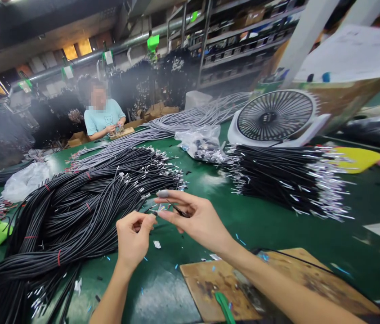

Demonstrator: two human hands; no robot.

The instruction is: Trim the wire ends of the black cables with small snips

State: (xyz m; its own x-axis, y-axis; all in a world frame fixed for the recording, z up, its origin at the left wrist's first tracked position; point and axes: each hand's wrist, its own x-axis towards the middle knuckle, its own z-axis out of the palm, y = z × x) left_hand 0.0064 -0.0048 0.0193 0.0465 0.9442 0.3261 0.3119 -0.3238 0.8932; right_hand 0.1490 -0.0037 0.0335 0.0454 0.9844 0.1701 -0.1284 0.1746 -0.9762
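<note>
The left hand (133, 236) is pinching a thin black cable end with pale wire tips (155, 213) between thumb and forefinger, just above the green counter (270, 231); the right hand (198, 220) is reaching its thumb and forefinger toward those tips, while its other fingers are curling around a small dark slender object (181, 211), too blurred to identify; whether the right thumb is touching the wires, I cannot tell.

The work on this one end is apparently in progress, not yet complete; on the left, a large heap of long black cables with red ties (75, 207) is lying close by, many ends already showing pale tips; on the right, a thick stack of short black cables with silvery-white ends (274, 180) is lying well apart from the hands; which pile is finished and which is waiting, the view is not revealing; small bright-blue scraps (240, 239) are dotting the surface, suggesting that some ends are already done; how many are remaining, I cannot count.
</note>
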